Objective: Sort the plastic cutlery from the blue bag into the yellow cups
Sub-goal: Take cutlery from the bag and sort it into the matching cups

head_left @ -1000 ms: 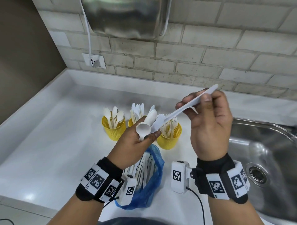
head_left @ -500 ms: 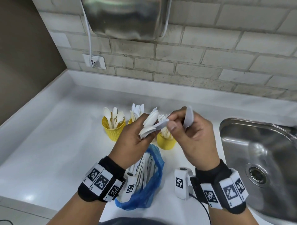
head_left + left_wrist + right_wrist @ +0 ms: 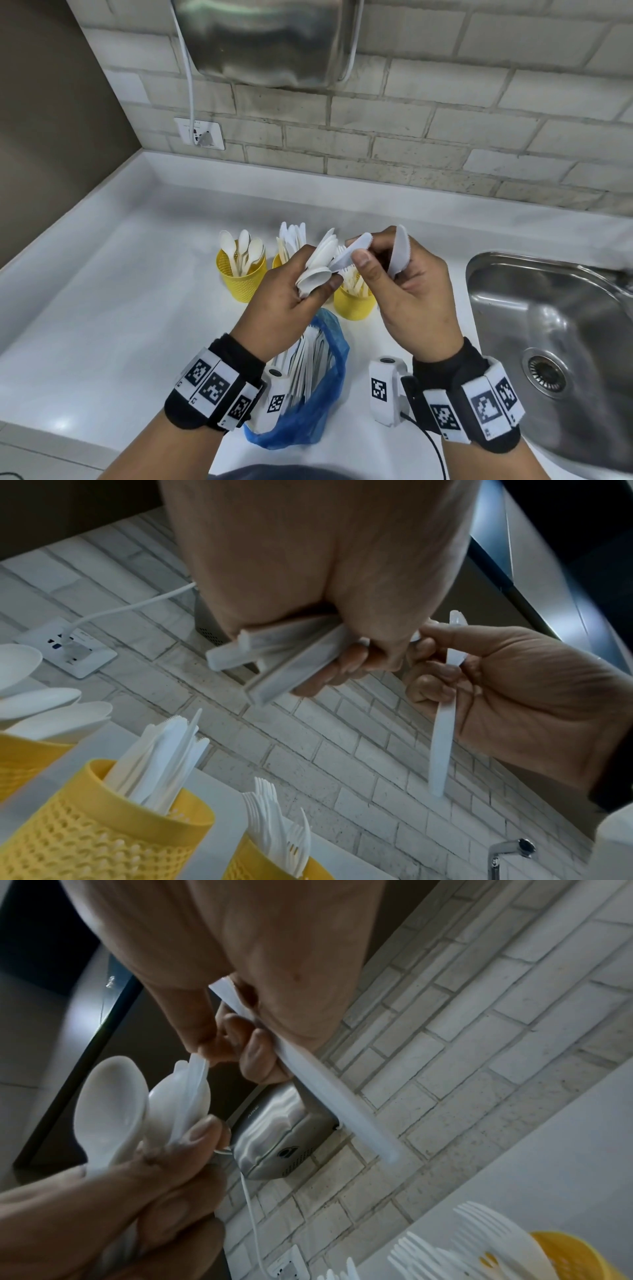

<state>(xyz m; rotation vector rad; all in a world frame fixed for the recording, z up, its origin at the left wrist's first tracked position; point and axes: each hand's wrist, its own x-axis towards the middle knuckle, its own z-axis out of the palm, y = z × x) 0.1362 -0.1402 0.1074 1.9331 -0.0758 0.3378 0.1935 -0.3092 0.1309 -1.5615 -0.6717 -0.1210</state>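
Observation:
My left hand (image 3: 318,287) grips a bunch of white spoons and knives (image 3: 317,265) above the blue bag (image 3: 308,421), which holds more cutlery. My right hand (image 3: 370,263) keeps one knife (image 3: 399,253) tucked under its curled fingers and pinches the serrated blade of a second knife (image 3: 352,255) in the bunch. The left wrist view shows the bunch's handles (image 3: 274,653) and the tucked knife (image 3: 441,737). Behind the hands stand three yellow cups: spoons (image 3: 239,281), knives (image 3: 279,260), forks (image 3: 354,305).
A steel sink (image 3: 548,325) lies at the right of the white counter (image 3: 120,291). A wall socket (image 3: 200,133) with a white cable and a steel wall unit (image 3: 267,41) sit on the brick wall behind. A dark side wall closes the left.
My right hand has come down and left from a raised position, tucking its knife under its fingers and reaching the left hand's bunch. It now pinches a second knife there.

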